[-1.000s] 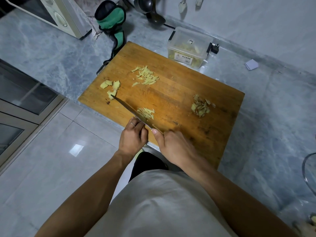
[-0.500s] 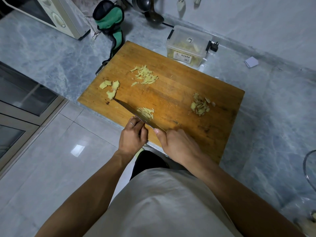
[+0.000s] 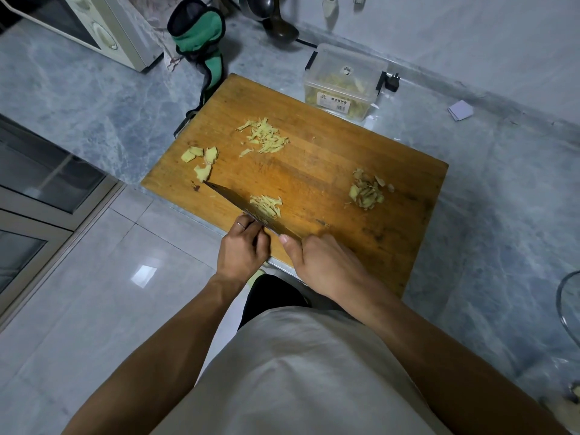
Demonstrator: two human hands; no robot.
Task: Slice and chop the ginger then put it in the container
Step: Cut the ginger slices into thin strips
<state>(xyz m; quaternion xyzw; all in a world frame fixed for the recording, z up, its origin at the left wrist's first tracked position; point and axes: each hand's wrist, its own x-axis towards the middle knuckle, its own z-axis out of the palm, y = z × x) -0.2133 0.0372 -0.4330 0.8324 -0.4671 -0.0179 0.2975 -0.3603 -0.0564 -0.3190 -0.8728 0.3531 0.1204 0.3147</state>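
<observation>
A wooden cutting board (image 3: 314, 171) lies on the grey counter. My right hand (image 3: 323, 262) grips the knife, thumb on the blade (image 3: 232, 199), which slants toward the board's left corner. My left hand (image 3: 241, 252) has its fingers curled against the blade's near side, holding down ginger that is mostly hidden beneath them. Cut ginger strips (image 3: 266, 205) lie just beyond the blade. A bigger pile of strips (image 3: 266, 136) sits farther back, flat ginger slices (image 3: 204, 158) at the left, and peel scraps (image 3: 365, 191) at the right. The clear plastic container (image 3: 342, 83) stands behind the board with ginger inside.
A microwave (image 3: 94, 23) stands at the back left, with a green and black mitt (image 3: 201, 29) and a dark ladle (image 3: 279, 26) beside it. A small paper (image 3: 459, 109) lies at the back right. A glass rim (image 3: 568, 306) shows at the right edge. The board's near corner overhangs the counter.
The knife blade shifts only slightly beside the near strips. Both hands stay at the board's near edge.
</observation>
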